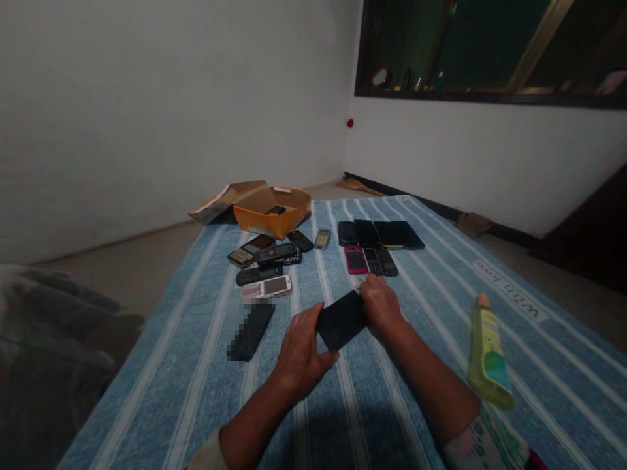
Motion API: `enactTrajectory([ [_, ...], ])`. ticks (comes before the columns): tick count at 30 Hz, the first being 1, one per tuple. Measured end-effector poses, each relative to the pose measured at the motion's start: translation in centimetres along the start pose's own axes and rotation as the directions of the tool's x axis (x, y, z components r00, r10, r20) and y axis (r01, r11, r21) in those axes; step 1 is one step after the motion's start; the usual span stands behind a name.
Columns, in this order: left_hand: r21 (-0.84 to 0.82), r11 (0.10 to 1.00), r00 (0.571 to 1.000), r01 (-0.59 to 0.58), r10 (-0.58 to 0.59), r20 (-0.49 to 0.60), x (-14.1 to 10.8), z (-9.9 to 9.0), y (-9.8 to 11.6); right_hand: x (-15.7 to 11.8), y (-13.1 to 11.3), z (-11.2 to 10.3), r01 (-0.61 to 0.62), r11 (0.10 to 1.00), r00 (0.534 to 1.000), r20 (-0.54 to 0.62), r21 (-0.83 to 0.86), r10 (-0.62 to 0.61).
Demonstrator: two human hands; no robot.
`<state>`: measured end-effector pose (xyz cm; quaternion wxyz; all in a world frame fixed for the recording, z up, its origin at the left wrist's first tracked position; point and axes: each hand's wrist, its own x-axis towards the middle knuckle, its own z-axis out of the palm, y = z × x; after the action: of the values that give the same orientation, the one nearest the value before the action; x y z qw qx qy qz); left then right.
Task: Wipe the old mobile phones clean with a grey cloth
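Note:
A black smartphone lies screen-up between my hands above the striped cloth. My left hand grips its left edge, thumb at the near corner and fingers along the far side. My right hand is closed against the phone's right end. A small whitish bit shows at its fingertips, too hidden to name. Left of my left hand lies a dark phone, partly blurred out. Just beyond my right hand are a pink phone and a dark keypad phone, side by side.
An orange open box stands at the far left with a phone inside. Several old phones, among them a white-and-pink one, lie in front of it. Black smartphones form a row at the back. A bottle of yellow liquid lies at right.

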<state>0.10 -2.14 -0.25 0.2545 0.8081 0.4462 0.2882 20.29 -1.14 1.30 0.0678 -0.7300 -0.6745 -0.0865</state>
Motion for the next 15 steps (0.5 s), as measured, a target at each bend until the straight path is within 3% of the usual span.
enactTrajectory([
  [6,-0.010,1.000,1.000,-0.003,0.003,0.009,0.0,-0.1,0.0,-2.7,-1.8,0.8,0.179,0.984,0.968,-0.181,-0.002,-0.177],
  [11,0.012,1.000,1.000,-0.001,0.001,0.019,0.0,0.0,-0.1,-6.5,-3.3,1.3,0.406,0.913,0.866,-0.329,0.025,-0.376],
  [15,0.020,0.999,0.999,-0.028,0.028,0.017,0.0,0.1,-0.3,-8.4,-3.7,1.8,0.520,0.853,0.785,-0.421,0.047,-0.455],
])
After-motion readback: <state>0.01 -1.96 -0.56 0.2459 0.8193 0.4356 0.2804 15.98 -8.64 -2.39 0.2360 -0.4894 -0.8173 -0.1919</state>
